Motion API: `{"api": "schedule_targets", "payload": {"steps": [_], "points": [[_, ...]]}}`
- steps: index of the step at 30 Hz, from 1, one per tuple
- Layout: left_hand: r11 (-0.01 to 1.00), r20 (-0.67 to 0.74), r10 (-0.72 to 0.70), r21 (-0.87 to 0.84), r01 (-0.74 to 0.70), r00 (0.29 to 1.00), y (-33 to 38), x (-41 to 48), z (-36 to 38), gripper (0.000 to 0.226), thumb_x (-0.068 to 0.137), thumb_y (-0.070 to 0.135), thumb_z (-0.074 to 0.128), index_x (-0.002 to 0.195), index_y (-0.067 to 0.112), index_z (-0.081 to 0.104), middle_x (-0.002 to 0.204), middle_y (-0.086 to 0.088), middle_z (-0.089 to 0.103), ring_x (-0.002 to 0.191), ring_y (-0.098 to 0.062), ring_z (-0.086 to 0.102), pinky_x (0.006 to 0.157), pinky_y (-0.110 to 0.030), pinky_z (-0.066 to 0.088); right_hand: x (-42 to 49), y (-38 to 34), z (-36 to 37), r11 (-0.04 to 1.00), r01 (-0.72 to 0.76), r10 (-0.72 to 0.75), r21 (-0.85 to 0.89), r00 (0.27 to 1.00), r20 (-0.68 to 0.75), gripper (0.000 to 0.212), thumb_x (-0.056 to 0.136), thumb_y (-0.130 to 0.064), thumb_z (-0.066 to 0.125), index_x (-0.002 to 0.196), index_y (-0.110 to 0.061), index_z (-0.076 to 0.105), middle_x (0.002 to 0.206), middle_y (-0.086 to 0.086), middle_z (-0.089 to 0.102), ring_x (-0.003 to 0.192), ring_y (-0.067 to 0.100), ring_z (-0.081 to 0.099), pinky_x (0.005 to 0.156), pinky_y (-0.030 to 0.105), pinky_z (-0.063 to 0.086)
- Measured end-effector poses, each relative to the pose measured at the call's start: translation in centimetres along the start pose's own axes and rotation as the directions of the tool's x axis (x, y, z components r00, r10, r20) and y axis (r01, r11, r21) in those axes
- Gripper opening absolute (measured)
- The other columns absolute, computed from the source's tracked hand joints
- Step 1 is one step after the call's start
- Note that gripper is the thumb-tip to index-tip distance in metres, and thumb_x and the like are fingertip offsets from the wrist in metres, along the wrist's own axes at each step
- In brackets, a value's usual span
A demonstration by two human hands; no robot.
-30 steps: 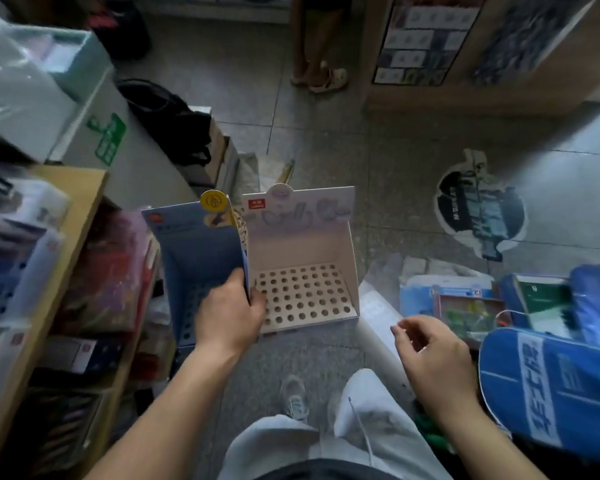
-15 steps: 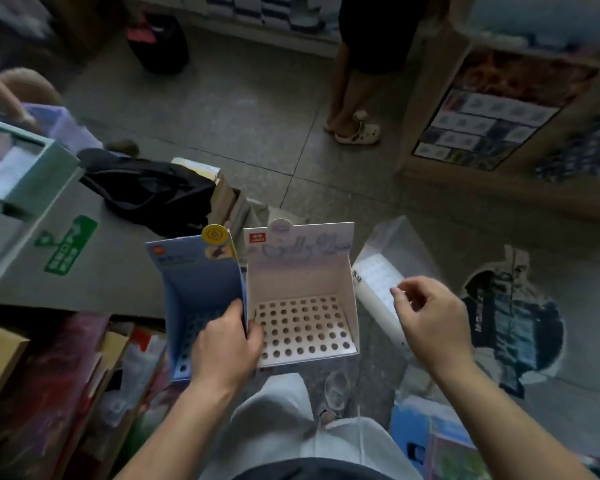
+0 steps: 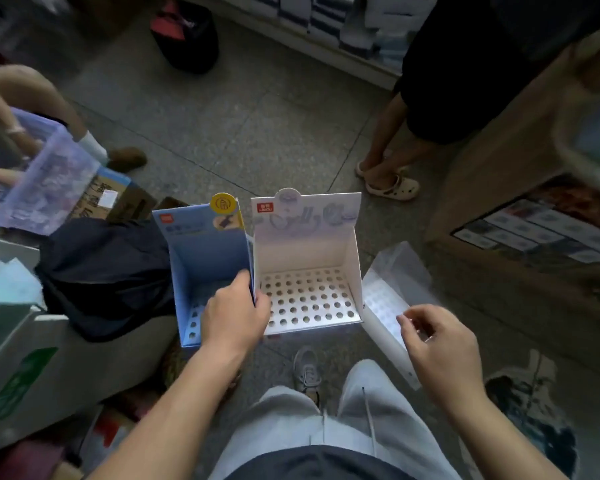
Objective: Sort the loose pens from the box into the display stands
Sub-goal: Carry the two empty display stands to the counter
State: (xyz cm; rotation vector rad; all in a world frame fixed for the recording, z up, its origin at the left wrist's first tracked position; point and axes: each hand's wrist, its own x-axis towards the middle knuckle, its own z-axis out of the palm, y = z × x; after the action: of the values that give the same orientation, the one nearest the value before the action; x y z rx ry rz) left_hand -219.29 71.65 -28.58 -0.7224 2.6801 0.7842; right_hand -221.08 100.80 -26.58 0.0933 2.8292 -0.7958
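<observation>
The left hand (image 3: 234, 317) pinches the adjoining walls of the blue stand (image 3: 201, 251) and white stand (image 3: 305, 244), both empty. The right hand (image 3: 440, 348) hovers loosely curled, holding nothing. No pens show, so I reckon fetching some comes next.

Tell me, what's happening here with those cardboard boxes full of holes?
A person is holding two pen display stands side by side, a blue stand and a white stand. The left hand pinches their adjoining walls. No pens show in either. The right hand hangs beside a clear plastic sleeve; whether it grips that, I cannot tell.
</observation>
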Motion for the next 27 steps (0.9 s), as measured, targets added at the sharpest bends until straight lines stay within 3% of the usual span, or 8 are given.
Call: {"api": "schedule_targets", "payload": {"steps": [7,11,14,18,22,27], "points": [[0.991,-0.070,-0.134,-0.009,0.134,0.988,4.6,15.5,-4.6,0.017,0.096,0.027,0.053,0.083,0.022,0.045,0.075,0.001,0.057,0.067,-0.026,0.051,0.058,-0.036,0.035,18.5,-5.9,0.0,0.998,0.061,-0.058,-0.029,0.995,0.085,0.008,0.087,-0.019,0.077,0.085,-0.023,0.071,0.078,-0.011,0.064,0.068,0.004,0.059,0.058,0.027,0.049],[0.973,-0.074,-0.231,-0.022,0.230,0.970,6.4,24.0,-6.0,0.009,0.096,0.028,0.051,0.089,0.022,0.050,0.081,0.001,0.062,0.069,-0.024,0.052,0.059,-0.036,0.039,32.2,-11.5,1.1,0.986,0.168,-0.166,-0.004,0.978,0.128,0.004,0.090,-0.020,0.074,0.093,-0.019,0.072,0.084,-0.007,0.064,0.073,0.007,0.059,0.062,0.032,0.056],[0.953,-0.066,-0.300,-0.053,0.297,0.952,8.2,29.5,-7.4,0.006,0.096,0.030,0.050,0.093,0.025,0.051,0.086,0.003,0.064,0.073,-0.021,0.055,0.062,-0.037,0.044,42.5,-16.3,1.4,0.970,0.243,-0.243,0.008,0.964,0.111,0.005,0.091,-0.021,0.073,0.094,-0.017,0.072,0.086,-0.005,0.065,0.074,0.008,0.059,0.062,0.028,0.053],[0.933,-0.056,-0.356,-0.066,0.352,0.933,10.4,36.5,-10.5,0.008,0.096,0.031,0.049,0.091,0.025,0.049,0.082,0.005,0.061,0.071,-0.021,0.053,0.062,-0.038,0.045,54.0,-23.1,1.8,0.947,0.320,-0.320,0.013,0.944,0.078,0.007,0.091,-0.024,0.073,0.093,-0.017,0.073,0.086,-0.005,0.066,0.076,0.011,0.061,0.068,0.038,0.057],[0.920,-0.058,-0.387,-0.089,0.381,0.920,11.4,45.0,-14.4,0.009,0.096,0.032,0.048,0.088,0.028,0.046,0.080,0.006,0.061,0.071,-0.020,0.056,0.063,-0.039,0.049,62.3,-29.4,2.7,0.942,0.334,-0.335,0.022,0.939,0.082,0.006,0.091,-0.021,0.074,0.091,-0.015,0.073,0.083,-0.003,0.066,0.074,0.013,0.061,0.068,0.034,0.053],[0.933,-0.047,-0.356,-0.073,0.352,0.933,12.1,59.8,-19.4,0.013,0.097,0.031,0.047,0.085,0.026,0.044,0.077,0.007,0.055,0.067,-0.018,0.050,0.059,-0.035,0.037,72.0,-35.7,5.5,0.960,0.280,-0.277,0.006,0.949,0.151,0.006,0.090,-0.020,0.075,0.094,-0.017,0.072,0.084,-0.005,0.066,0.074,0.008,0.060,0.065,0.024,0.050]]}}
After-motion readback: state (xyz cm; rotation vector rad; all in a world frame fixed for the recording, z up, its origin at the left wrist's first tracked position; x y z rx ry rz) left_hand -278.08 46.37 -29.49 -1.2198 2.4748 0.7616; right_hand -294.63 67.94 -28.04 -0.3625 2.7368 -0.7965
